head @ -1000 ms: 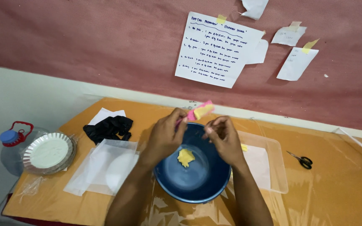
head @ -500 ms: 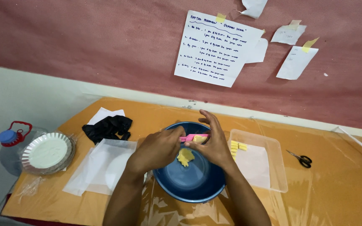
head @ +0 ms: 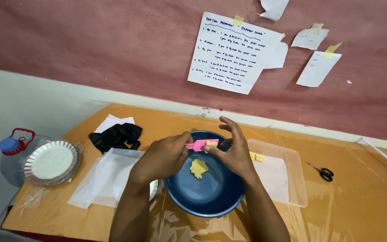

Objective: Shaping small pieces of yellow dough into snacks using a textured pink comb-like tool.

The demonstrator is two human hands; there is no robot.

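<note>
Both hands meet just above the blue bowl [head: 204,190], the left hand [head: 160,159] pinching a pink tool [head: 198,145] while the right hand [head: 234,154] pinches yellow dough [head: 211,144] at its tip, so scraps likely join the yellow lump [head: 198,168] inside.

place: makeshift home craft or food-prep corner | my table [head: 363,206] wrapped in clear plastic | handwritten instruction sheet [head: 234,54] taped to bare red wall [head: 90,45] | foil pie tins [head: 52,162], scissors [head: 321,171], water jug [head: 12,154] beside me
</note>
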